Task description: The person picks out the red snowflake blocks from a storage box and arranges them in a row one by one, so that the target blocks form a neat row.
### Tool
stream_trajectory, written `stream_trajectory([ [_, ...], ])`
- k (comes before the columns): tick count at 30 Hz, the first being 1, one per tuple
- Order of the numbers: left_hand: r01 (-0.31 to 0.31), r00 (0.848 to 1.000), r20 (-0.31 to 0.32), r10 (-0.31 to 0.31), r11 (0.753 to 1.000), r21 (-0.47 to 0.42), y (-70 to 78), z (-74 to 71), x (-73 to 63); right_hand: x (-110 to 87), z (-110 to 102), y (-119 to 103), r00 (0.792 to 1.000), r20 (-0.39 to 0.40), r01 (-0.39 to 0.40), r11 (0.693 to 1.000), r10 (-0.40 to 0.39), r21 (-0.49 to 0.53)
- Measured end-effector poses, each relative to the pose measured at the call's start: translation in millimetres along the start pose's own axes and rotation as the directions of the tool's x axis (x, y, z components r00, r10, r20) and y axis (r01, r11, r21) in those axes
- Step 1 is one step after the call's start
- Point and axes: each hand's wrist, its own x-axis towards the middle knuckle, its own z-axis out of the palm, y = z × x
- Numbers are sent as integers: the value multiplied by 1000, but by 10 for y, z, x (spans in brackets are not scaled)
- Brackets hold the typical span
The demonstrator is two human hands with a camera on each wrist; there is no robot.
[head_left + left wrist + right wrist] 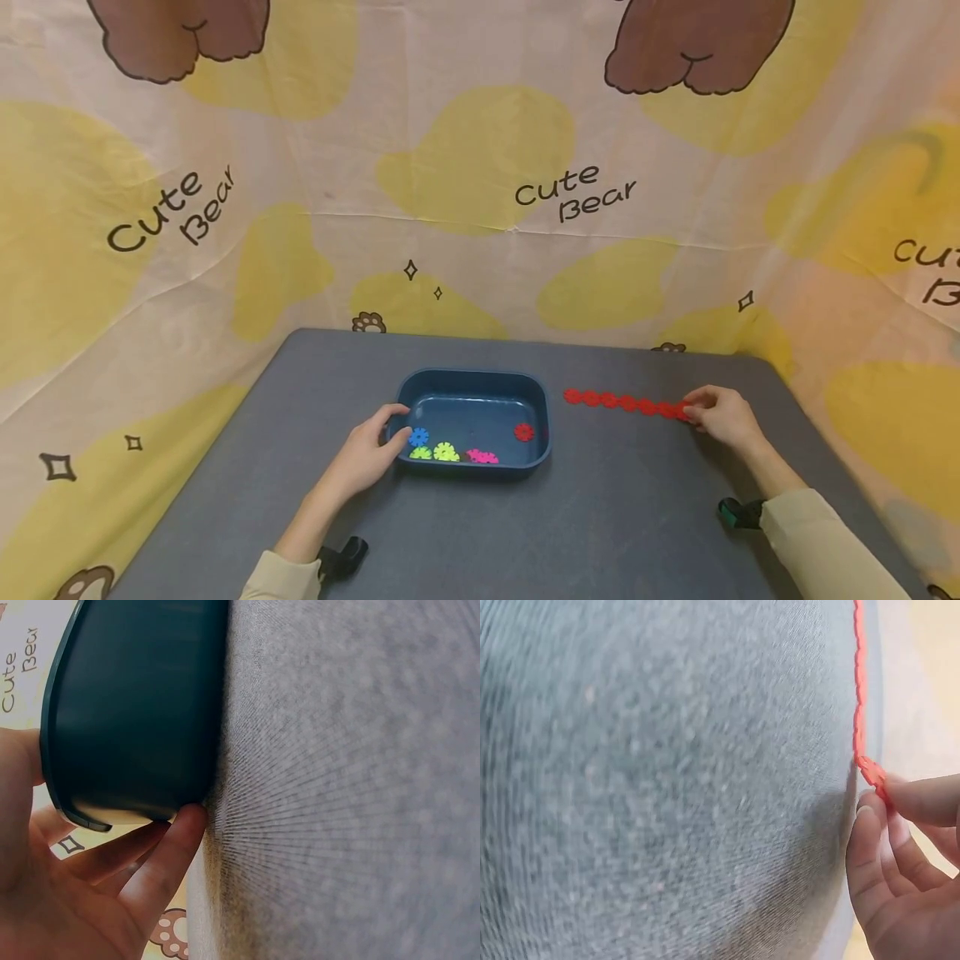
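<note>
A row of red notched plastic discs (627,402), linked edge to edge, stretches across the table to the right of a dark blue plastic basin (471,468). My right hand (722,417) pinches the right end of this chain between thumb and fingers; in the right wrist view the end disc (871,772) tilts up from the rest. At the basin's left end, my left hand (365,450) grips the wall, thumb over the rim and fingers against the outside. Inside the basin lie a blue disc (418,437), yellow-green discs (446,452), pink discs (482,457) and one red disc (523,432).
The grey table (570,533) carries the basin and the chain. Behind it and at both sides hangs a patterned cloth (465,250) with bears and lettering. Black straps with small devices (345,558) sit on both wrists.
</note>
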Motion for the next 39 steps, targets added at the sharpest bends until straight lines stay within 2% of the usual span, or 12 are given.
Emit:
stream_trajectory([
  [8,4,1000,5,-4,1000,-6,1,2,3,10,-19,70,1000,-9,-24,998,24,-62],
  [16,-13,1000,4,13,1000,4,23,-2,1,-1,-57,15,1000,-25,12,994,-14,-107],
  [24,4,1000,18,-3,1000,-14,-13,18,16,-35,-36,-288,995,-14,99,987,-102,-129],
  [39,3,1000,1,-3,1000,7,-14,18,3,-76,247,-961,978,41,206,976,-204,-65],
])
